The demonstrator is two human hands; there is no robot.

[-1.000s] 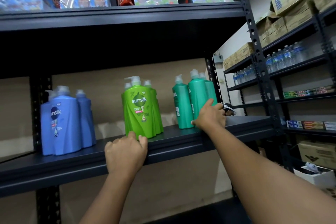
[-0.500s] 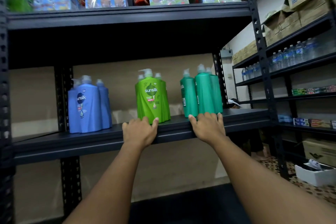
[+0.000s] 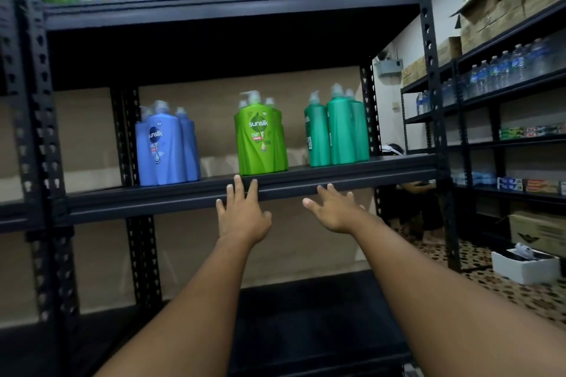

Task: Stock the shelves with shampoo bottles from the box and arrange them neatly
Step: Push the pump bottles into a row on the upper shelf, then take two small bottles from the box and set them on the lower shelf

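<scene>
Both empty, fingers spread: left hand (image 3: 243, 217) and right hand (image 3: 335, 211). Just below the shelf (image 3: 183, 193) edge. Above, upright: blue (image 3: 167, 147), light green (image 3: 260, 141), dark green bottles (image 3: 340, 131).

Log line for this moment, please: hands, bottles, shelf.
left hand: open, empty | right hand: open, empty | shelf: blue bottles, light green bottles, dark green bottles upright in three groups

Dim storeroom, dark metal racks (image 3: 435, 76)
</scene>
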